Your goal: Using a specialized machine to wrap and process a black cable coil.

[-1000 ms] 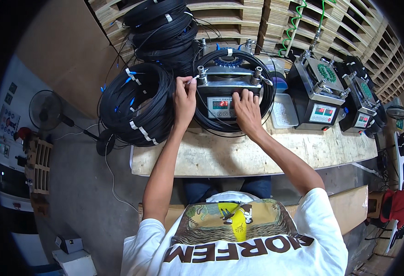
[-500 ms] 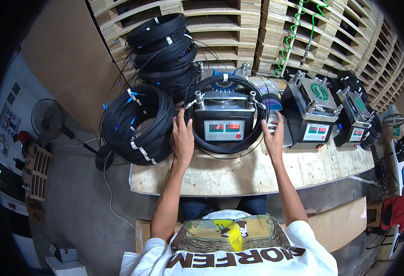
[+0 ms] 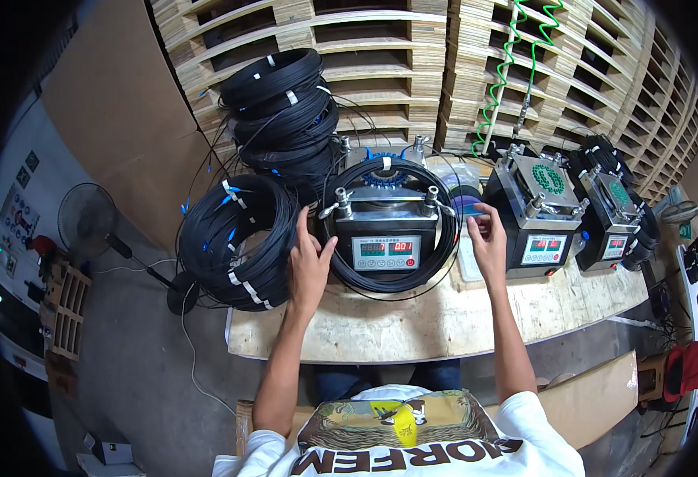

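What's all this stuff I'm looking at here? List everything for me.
Grey box-shaped machine with red digital display: one, centre of bench, ringed by a black cable loop.
Similar grey machines with green round tops: two, to the right.
Large coil of thin black cable with white ties: one, left end of bench.
Stacked black cable coils: several, behind it.
Pale wooden bench top: one, under it all.
Stacked wooden pallets: many, along the back.
Green spiral hose: one, hanging on the pallets.
Black pedestal fan: one, floor at left.
Left hand: resting against the centre machine's left side, open.
Right hand: right of the machine, fingers around a small blue item.
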Demonstrator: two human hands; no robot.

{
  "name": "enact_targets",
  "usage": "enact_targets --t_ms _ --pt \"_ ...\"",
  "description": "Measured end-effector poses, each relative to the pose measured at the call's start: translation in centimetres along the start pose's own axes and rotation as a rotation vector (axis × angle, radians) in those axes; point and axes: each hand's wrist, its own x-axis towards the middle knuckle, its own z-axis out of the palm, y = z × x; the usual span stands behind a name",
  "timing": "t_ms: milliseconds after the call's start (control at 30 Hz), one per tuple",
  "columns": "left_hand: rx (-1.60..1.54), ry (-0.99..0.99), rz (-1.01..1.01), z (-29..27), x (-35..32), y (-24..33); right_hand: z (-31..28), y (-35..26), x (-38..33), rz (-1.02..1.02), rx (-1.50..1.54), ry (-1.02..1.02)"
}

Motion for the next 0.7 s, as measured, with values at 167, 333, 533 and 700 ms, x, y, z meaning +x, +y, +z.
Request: enact_targets --t_ms 167,333,533,700 --pt "0.29 0.057 0.386 -1.2 3.1 0.6 1.1 -3.6 2.2 -0.147 -0.194 -0.238" --pt "0.195 -0.178 0.464 -2.4 7.0 -0.2 2.0 -3.6 2.9 -0.183 -0.208 -0.251" --pt "0.231 -0.351 0.658 -4.3 9.8 0.2 0.8 -4.1 4.8 -0.167 -0.312 -0.44" --pt "0.233 -0.878 0.357 -8.1 16.7 3.4 -1.4 -4.1 12.0 -0.02 -0.117 -0.752"
